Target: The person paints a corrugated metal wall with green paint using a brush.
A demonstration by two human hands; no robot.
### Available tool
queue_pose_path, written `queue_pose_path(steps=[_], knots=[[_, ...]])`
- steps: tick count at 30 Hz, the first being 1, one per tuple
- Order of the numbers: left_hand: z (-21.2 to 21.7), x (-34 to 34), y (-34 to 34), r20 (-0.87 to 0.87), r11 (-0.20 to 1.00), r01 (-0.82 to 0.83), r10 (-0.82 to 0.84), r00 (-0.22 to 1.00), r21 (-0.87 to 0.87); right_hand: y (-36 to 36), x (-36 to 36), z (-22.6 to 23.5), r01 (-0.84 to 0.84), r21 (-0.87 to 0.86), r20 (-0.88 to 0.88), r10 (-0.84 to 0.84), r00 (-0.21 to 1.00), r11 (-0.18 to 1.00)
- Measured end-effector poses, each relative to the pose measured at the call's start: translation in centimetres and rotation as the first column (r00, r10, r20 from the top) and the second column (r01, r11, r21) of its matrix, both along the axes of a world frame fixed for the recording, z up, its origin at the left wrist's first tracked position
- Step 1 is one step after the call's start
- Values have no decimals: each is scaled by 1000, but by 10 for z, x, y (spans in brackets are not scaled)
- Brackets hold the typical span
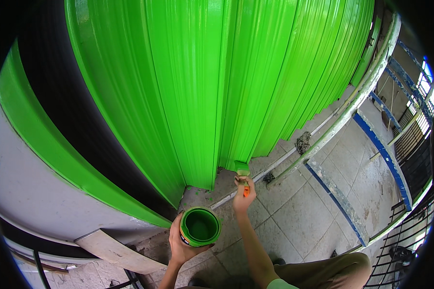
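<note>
My left hand (pixel 179 249) is wrapped round a round paint can (pixel 217 226) with green paint inside and smears on its rim. Ahead and to the right of it, my right hand (pixel 243 200) grips a paintbrush (pixel 246 189) with an orange handle. Its green-coated bristles touch the bottom edge of the bright green ribbed metal panel (pixel 188 96). Glossy green covers the panel's visible folds, which rise away from me.
A ladder (pixel 335 198) with blue, paint-spattered rungs leans at the right. A pale pipe (pixel 270 168) runs along the tiled floor (pixel 294 224) beside the panel. At left are a white wall (pixel 33 159) and a loose board (pixel 118 250); dark clumps lie near the pipe.
</note>
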State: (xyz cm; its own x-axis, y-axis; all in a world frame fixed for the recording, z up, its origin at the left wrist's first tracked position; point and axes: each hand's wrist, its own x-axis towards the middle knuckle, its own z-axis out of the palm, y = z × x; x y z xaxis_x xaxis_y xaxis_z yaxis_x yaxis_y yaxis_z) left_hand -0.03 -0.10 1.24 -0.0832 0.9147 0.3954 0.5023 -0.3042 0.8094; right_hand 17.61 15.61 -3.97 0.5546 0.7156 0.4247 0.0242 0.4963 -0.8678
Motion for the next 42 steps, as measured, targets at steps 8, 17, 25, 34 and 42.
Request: queue_pose_path(steps=[8,17,25,34,42], knots=[[4,2,1,18,1000,-6,6,1000,9,-33,-4,-27,-72,81,132,60,989,994],[2,3,-1,-8,1000,19,-19,1000,-6,-3,5,-46,39,-176,107,-20,994,984],[2,1,-3,-15,1000,7,-7,1000,-4,-35,-6,-34,-37,-30,118,41,992,999],[3,0,-2,-15,1000,17,-17,1000,-8,-1,5,-27,-70,-133,20,73,997,989],[7,4,-2,-8,1000,31,-31,1000,-2,-9,-8,-17,-75,-96,45,80,996,993]])
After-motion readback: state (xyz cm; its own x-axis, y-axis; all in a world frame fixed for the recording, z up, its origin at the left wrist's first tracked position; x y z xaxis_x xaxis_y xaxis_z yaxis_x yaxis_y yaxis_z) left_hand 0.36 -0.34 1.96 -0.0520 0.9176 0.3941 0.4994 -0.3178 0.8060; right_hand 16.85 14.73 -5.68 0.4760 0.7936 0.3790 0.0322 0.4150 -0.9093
